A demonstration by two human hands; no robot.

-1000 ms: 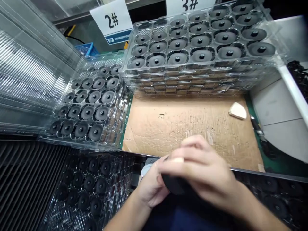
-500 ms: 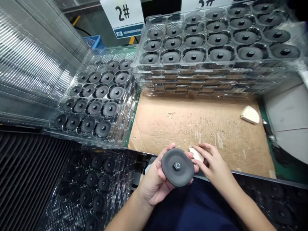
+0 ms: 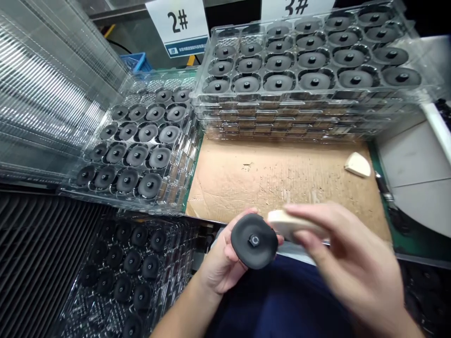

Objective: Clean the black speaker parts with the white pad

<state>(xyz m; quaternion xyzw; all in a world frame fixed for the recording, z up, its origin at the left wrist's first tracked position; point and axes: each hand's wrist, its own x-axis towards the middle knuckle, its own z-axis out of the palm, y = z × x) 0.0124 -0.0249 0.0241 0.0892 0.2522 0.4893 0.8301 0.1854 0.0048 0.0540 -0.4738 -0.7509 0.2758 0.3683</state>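
**Disc in your left hand, cream block in your right**

Your left hand (image 3: 225, 260) is closed around a black disc (image 3: 254, 241). You hold it by the rim, face up, with the small hex stud at its centre towards you. The disc sits over your lap, just in front of the near edge of the cardboard sheet (image 3: 282, 178).

Your right hand (image 3: 348, 263) is blurred, with its fingers clamped on a cream block (image 3: 282, 221). The block's tip is just beside the disc's upper right rim, but the blur hides whether they touch.

A second cream wedge (image 3: 357, 165) lies on the far right of the cardboard, well apart from both hands. A stack of clear trays (image 3: 310, 110) full of the same discs stands behind the cardboard under the "3#" sign (image 3: 299, 7). Another filled tray (image 3: 141, 141) sits to your left below the "2#" sign (image 3: 178, 23).
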